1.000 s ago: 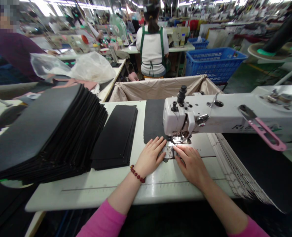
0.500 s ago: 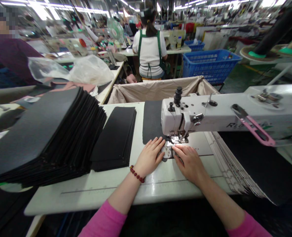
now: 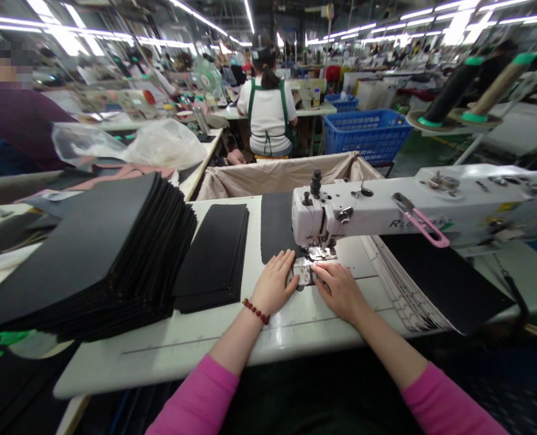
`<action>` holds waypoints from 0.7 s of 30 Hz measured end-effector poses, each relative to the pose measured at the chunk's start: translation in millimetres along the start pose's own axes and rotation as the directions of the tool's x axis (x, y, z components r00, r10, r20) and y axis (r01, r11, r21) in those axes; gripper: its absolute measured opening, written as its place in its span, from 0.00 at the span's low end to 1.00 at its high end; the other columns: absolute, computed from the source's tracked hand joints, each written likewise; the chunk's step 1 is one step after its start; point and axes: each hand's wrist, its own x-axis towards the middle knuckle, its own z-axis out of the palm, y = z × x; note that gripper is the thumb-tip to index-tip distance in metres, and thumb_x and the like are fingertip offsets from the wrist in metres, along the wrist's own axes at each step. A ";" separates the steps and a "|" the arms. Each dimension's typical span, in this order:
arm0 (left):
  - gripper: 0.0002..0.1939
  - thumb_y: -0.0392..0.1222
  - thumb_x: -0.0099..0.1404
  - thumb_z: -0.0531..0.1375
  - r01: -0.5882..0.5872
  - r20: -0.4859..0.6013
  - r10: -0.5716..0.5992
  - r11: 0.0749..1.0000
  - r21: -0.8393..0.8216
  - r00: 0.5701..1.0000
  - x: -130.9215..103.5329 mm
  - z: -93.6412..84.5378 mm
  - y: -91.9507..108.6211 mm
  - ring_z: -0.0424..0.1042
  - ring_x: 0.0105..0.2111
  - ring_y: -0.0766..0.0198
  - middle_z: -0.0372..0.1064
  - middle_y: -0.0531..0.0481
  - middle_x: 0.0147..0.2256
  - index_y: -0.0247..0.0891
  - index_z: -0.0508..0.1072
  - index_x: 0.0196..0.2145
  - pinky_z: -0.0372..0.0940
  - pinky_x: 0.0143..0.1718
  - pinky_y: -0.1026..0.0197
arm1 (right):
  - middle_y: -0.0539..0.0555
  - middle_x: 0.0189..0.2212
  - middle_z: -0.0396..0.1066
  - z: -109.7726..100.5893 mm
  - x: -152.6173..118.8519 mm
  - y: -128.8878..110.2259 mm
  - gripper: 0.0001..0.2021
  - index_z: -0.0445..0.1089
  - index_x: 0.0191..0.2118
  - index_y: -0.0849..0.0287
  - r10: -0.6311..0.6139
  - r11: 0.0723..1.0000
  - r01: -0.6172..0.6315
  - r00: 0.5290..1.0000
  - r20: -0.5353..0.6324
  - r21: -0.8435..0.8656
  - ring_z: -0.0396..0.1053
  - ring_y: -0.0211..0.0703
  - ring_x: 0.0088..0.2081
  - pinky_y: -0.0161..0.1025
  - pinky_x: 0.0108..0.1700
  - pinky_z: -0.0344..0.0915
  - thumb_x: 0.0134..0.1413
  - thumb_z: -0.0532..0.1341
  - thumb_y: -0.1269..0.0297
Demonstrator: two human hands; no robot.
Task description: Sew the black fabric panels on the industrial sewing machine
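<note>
My left hand (image 3: 274,283) lies flat with its fingers stretched out. Its fingertips touch the near edge of a black fabric-like panel (image 3: 276,226), which runs under the head of the white sewing machine (image 3: 363,208). Right of the metal plate (image 3: 302,270), my right hand (image 3: 339,291) rests palm down, thumb apart from the fingers. Its fingertips are just in front of the presser foot (image 3: 322,252); whether they press on a bit of material there cannot be made out.
A tall stack of black panels (image 3: 91,235) and a smaller pile (image 3: 214,251) stand left. Light-edged black pieces (image 3: 441,275) hang at the table's right. Pink thread snips (image 3: 425,225) lie on the machine arm. Behind are a cloth-lined bin (image 3: 268,178), a blue basket (image 3: 363,136) and a seated co-worker (image 3: 268,115).
The camera view has tilted up and shifted slightly right. Both hands keep nearly the same places by the presser foot, and the black panel shows no clear movement.
</note>
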 end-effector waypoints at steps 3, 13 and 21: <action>0.25 0.50 0.71 0.53 0.026 -0.021 -0.025 0.999 0.021 0.999 -7.4 -12.7 13.6 0.68 0.51 0.51 0.70 0.41 0.47 0.37 0.60 0.61 0.59 0.55 0.45 | 0.58 0.48 0.71 -7.3 -4.4 -5.7 0.15 0.69 0.53 0.55 -0.009 0.997 0.013 0.999 -0.051 0.081 0.65 0.50 0.51 0.52 0.54 0.60 0.63 0.53 0.66; 0.44 0.43 0.60 0.63 -0.053 0.233 0.012 0.984 0.169 0.972 -112.6 -27.0 68.0 0.52 0.64 0.45 0.51 0.41 0.65 0.42 0.45 0.68 0.50 0.63 0.41 | 0.62 0.47 0.73 -110.1 -32.7 -41.4 0.24 0.70 0.49 0.61 0.688 -0.042 -0.114 0.717 0.112 0.993 0.72 0.46 0.46 0.46 0.52 0.69 0.63 0.47 0.48; 0.40 0.25 0.59 0.50 -0.265 0.406 0.254 0.964 -0.030 0.878 -191.4 -82.5 58.6 0.64 0.58 0.61 0.63 0.56 0.60 0.52 0.51 0.66 0.57 0.63 0.54 | 0.61 0.37 0.76 -171.5 -5.5 -21.3 0.26 0.71 0.42 0.62 0.786 -0.071 -0.024 0.614 0.071 0.997 0.74 0.42 0.36 0.40 0.39 0.75 0.63 0.47 0.45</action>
